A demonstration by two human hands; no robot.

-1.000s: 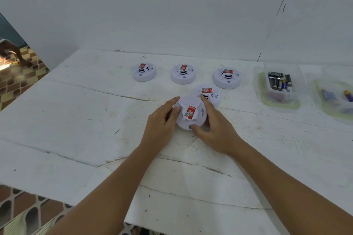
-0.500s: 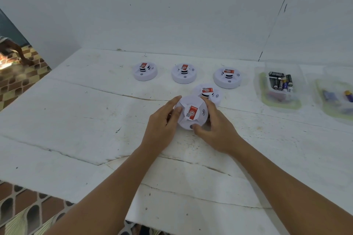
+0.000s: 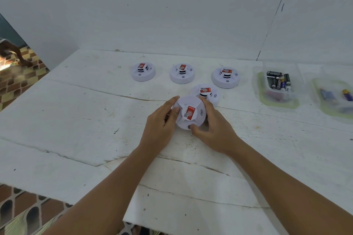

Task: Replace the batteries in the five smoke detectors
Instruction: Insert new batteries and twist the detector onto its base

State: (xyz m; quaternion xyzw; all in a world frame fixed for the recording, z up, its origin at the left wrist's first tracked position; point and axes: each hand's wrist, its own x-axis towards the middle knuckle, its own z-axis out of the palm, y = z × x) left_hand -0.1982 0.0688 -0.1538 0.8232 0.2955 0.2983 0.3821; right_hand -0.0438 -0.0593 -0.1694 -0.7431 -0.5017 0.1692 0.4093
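near tray (image 3: 260,89): dark batteries (image 3: 278,82) heaped at its far end | far-right tray (image 3: 318,91): two bluish batteries (image 3: 328,95) | left hand (image 3: 159,129) and right hand (image 3: 214,131): fingers curled, both gripping the front smoke detector (image 3: 190,113) mid-bench (image 3: 76,120)

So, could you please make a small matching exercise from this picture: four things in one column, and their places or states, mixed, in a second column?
Things:
1. held smoke detector
2. nearer tray
3. far-left smoke detector
4. farther tray

Places or states:
A. at the right edge of the view, holds blue-purple batteries
B. gripped by the left hand and right hand
C. first in the back row of three
D. right of the back row, holds mostly black batteries

Pairs: 1-B, 2-D, 3-C, 4-A
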